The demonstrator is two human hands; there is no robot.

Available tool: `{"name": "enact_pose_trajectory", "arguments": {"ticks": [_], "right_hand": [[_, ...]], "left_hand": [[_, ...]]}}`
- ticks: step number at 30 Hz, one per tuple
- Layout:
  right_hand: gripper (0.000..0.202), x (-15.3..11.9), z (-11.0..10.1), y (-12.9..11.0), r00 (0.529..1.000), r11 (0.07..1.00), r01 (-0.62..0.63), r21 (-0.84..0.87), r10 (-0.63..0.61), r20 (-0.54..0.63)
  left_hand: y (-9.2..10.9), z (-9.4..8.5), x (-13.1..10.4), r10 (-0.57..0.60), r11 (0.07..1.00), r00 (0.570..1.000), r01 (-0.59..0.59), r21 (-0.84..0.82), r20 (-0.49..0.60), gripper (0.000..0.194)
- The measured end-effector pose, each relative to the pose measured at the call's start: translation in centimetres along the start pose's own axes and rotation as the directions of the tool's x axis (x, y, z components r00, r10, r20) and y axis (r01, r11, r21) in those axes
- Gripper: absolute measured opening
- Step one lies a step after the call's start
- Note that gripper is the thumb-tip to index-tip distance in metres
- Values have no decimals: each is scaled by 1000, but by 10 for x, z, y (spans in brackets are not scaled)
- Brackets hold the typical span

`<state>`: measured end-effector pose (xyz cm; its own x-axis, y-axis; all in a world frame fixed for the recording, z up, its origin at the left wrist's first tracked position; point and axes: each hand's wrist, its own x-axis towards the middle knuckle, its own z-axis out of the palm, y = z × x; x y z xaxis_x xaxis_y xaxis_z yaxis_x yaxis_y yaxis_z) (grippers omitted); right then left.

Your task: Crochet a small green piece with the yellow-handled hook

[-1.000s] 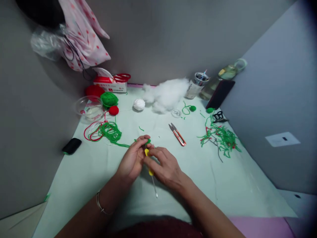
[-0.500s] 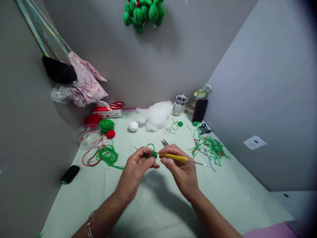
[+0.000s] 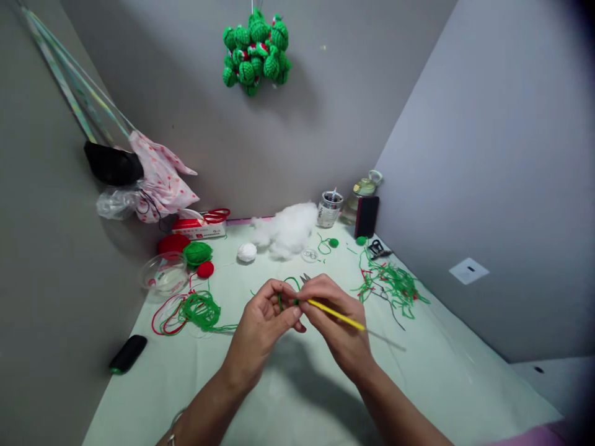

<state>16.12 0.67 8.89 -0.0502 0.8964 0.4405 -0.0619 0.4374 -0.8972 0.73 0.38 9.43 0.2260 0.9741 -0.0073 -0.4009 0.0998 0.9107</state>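
Between fingers [image 3: 284, 324], green crochet [image 3: 296, 301].

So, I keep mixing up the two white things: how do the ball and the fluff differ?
The ball is small and roundish, while the fluff is a much bigger, uneven heap. The ball looks compact, whereas the fluff looks loose and puffy. Both are white and lie on the table.
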Motion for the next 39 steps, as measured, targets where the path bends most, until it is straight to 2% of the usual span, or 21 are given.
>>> {"name": "enact_pose_trajectory", "arguments": {"ticks": [2,4,7,8,10,12,13,14,15,17,19,22,23,26,28,29,31,33,35,37,39], "right_hand": [[11,5,-3,4,997,994,-49,98,54,-51],[6,11,-11,5,987,955,-112,273,139,-84],[7,19,-27,4,974,849,-170,500,221,-44],[9,20,-32,3,972,816,-180,549,233,-27],[12,21,-40,4,966,771,-191,607,256,-21],[16,19,-41,7,954,764,-209,610,297,-45],[17,19,-40,9,942,772,-230,592,329,-63],[18,18,-37,11,927,782,-262,565,367,-79],[19,17,-33,13,911,791,-297,535,403,-90],[20,15,-24,16,893,806,-344,482,439,-98],[20,13,-15,17,902,825,-348,446,425,-82],[15,7,-5,16,937,866,-307,394,347,-33],[12,4,-3,15,948,877,-293,380,319,-5],[8,-2,-1,14,963,896,-266,356,262,61],[7,-3,-3,14,968,906,-244,346,247,37],[7,-3,-5,14,971,914,-229,335,240,7],[6,-2,-8,13,975,940,-189,284,213,-56],[6,-1,-10,13,982,971,-145,192,165,-93],[7,0,-10,12,988,989,-103,103,113,-101],[9,1,-8,12,992,996,-77,54,82,-94],[10,1,-5,13,994,996,-76,53,80,-81]], "left_hand": [[8,-11,1,-28,996,998,23,86,54,23],[22,-34,2,-58,980,994,40,194,89,23],[49,-79,0,50,935,996,-22,353,-69,26],[59,-94,-1,140,909,977,-63,413,-160,29],[78,-116,-4,296,843,902,-93,530,-313,31],[91,-121,-9,364,737,836,11,676,-410,26],[93,-118,-12,432,663,792,46,747,-432,28],[93,-111,-15,431,631,800,63,773,-417,32],[90,-101,-17,442,657,805,11,754,-396,37],[76,-77,-21,266,820,914,-47,571,-308,45],[56,-51,-20,88,948,992,-56,315,-88,51],[26,-20,-8,-2,1000,987,-2,29,162,66],[18,-12,-3,27,997,990,-17,-72,140,64],[5,3,14,132,920,981,-175,-350,-142,39],[2,4,21,222,916,950,-281,-288,-221,51],[0,2,22,320,926,924,-352,-136,-210,59],[-4,-4,23,492,835,870,-457,307,-41,54],[-9,-9,22,483,713,873,-436,549,66,28],[-14,-9,20,364,776,931,-313,547,17,28],[-17,-6,19,195,912,978,-154,381,-72,36],[-18,-3,19,68,978,991,-44,204,-111,35]]}}
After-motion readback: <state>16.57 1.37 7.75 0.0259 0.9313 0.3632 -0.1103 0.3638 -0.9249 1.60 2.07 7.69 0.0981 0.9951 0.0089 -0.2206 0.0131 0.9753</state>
